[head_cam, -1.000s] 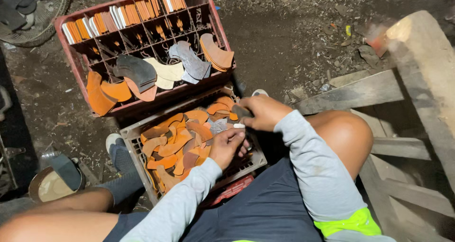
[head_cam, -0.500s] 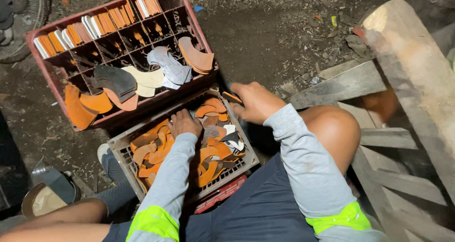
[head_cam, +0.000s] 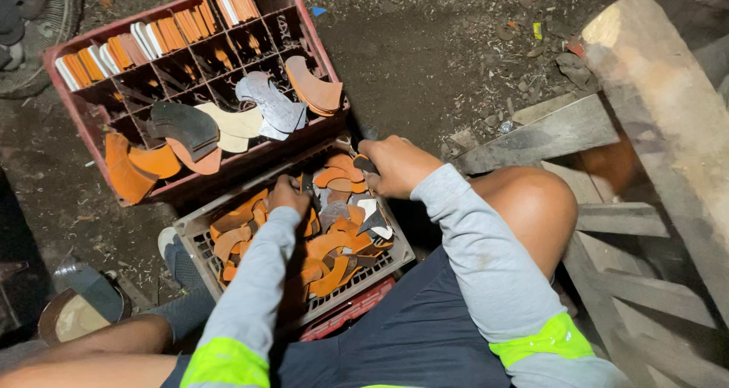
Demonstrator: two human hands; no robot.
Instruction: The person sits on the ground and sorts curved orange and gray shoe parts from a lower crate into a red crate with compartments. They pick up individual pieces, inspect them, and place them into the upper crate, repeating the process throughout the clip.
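Nearest the camera sit the person's dark shorts (head_cam: 410, 342) and two grey sleeves with bright yellow-green bands, one on each forearm. Just beyond the lap lies a grey plastic basket (head_cam: 199, 232), heaped with curved leather cut pieces (head_cam: 334, 247), mostly orange with a few dark and pale ones among them. The left hand (head_cam: 290, 194) reaches down into the far middle of that heap, its fingers curled among the pieces; whether it grips any one of them cannot be told. The right hand (head_cam: 395, 164) rests at the far right corner of the basket, closed around a small dark piece (head_cam: 364, 164) pinched at its fingertips. A bare knee (head_cam: 531, 202) rises to the right of the basket, beside a rough wooden frame (head_cam: 607, 130). Farther off, touching the basket's far edge, stands a red divided crate (head_cam: 72, 58); larger leather cutouts in orange, black, cream and grey lie across its near compartments, while sorted stacks of thin orange and white pieces stand on edge along its far row. Dark dirt ground (head_cam: 425, 54) lies beyond.
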